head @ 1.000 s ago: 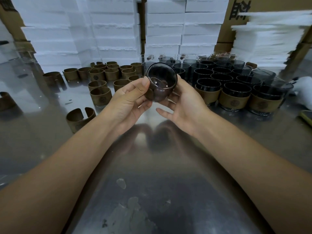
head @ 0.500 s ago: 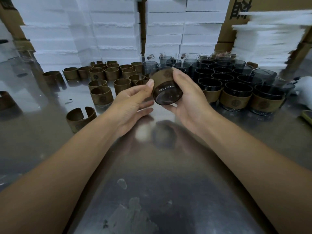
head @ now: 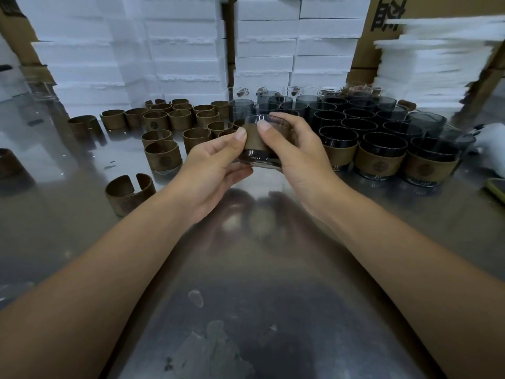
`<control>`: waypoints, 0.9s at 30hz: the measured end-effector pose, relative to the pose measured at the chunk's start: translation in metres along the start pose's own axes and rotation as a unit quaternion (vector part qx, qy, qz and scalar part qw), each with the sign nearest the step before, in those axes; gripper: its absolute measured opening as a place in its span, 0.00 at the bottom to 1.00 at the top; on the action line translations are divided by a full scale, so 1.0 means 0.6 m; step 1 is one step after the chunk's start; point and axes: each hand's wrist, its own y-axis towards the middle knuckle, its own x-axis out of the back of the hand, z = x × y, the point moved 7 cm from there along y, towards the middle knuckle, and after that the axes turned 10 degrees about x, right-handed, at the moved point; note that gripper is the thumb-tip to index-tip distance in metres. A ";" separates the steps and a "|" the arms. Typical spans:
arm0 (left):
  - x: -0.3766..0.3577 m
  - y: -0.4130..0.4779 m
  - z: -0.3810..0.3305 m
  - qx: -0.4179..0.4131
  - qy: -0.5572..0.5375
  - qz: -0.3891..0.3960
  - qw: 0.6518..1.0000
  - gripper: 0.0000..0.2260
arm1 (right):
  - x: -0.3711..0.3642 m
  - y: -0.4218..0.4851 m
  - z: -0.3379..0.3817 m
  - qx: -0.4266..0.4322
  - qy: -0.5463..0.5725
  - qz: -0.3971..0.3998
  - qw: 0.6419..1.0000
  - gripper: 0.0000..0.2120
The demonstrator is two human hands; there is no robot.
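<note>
A dark smoked glass cup (head: pixel 259 157) with a brown leather-like sleeve round its middle is held upright above the shiny metal table (head: pixel 246 269). My left hand (head: pixel 213 165) grips it from the left, thumb on the sleeve. My right hand (head: pixel 297 151) grips it from the right, thumb on the sleeve's front and fingers wrapped behind. Both thumbs sit close together on the brown band.
Loose brown sleeves (head: pixel 164 157) stand at the left, one open sleeve (head: pixel 128 191) nearer me. Sleeved and bare dark cups (head: pixel 379 157) crowd the right. White foam boxes (head: pixel 262 50) and cardboard line the back. A green-edged phone (head: pixel 496 188) lies at the right edge.
The cup has been turned: its mouth faced me a second ago, then its base, and now it stands upright. Both thumbs have come onto the sleeve.
</note>
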 end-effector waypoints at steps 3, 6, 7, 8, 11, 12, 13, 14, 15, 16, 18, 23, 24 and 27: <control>0.000 0.000 -0.001 -0.008 0.001 0.000 1.000 0.19 | 0.007 0.001 0.004 0.015 -0.036 -0.003 0.999 0.23; 0.003 -0.001 -0.004 -0.018 0.003 -0.007 1.000 0.12 | 0.012 0.002 0.008 0.018 -0.072 0.018 0.997 0.28; 0.004 -0.002 -0.005 -0.021 0.008 -0.016 1.000 0.10 | 0.013 0.001 0.009 0.020 -0.089 0.023 0.996 0.29; 0.007 -0.002 -0.006 -0.024 0.013 -0.031 0.999 0.09 | 0.014 -0.001 0.011 0.027 -0.117 0.028 0.992 0.29; 0.018 -0.001 -0.006 -0.025 0.030 -0.082 0.996 0.05 | 0.020 -0.004 0.020 0.066 -0.251 0.033 0.965 0.30; 0.021 -0.001 -0.006 -0.025 0.031 -0.091 0.995 0.05 | 0.028 -0.002 0.023 0.070 -0.293 0.018 0.953 0.30; 0.023 0.000 -0.006 -0.026 0.032 -0.094 0.995 0.05 | 0.038 0.000 0.026 0.067 -0.338 -0.002 0.939 0.30; 0.024 0.000 -0.006 -0.027 0.033 -0.095 0.995 0.05 | 0.049 0.002 0.029 0.059 -0.390 -0.021 0.919 0.31; 0.024 0.000 -0.005 -0.029 0.034 -0.096 0.994 0.05 | 0.059 0.003 0.031 0.048 -0.442 -0.032 0.895 0.31; 0.025 0.000 -0.005 -0.030 0.035 -0.098 0.994 0.05 | 0.068 0.003 0.032 0.038 -0.484 -0.036 0.873 0.31; 0.026 0.001 -0.005 -0.032 0.037 -0.099 0.994 0.05 | 0.083 0.005 0.035 0.026 -0.536 -0.039 0.843 0.32; 0.027 0.001 -0.005 -0.035 0.041 -0.101 0.993 0.05 | 0.103 0.009 0.044 0.025 -0.609 -0.038 0.792 0.32; 0.027 0.001 -0.005 -0.035 0.042 -0.101 0.993 0.05 | 0.104 0.009 0.043 0.026 -0.617 -0.035 0.786 0.32; 0.027 0.000 -0.006 -0.033 0.044 -0.103 0.993 0.04 | 0.105 0.009 0.042 0.033 -0.623 -0.032 0.781 0.32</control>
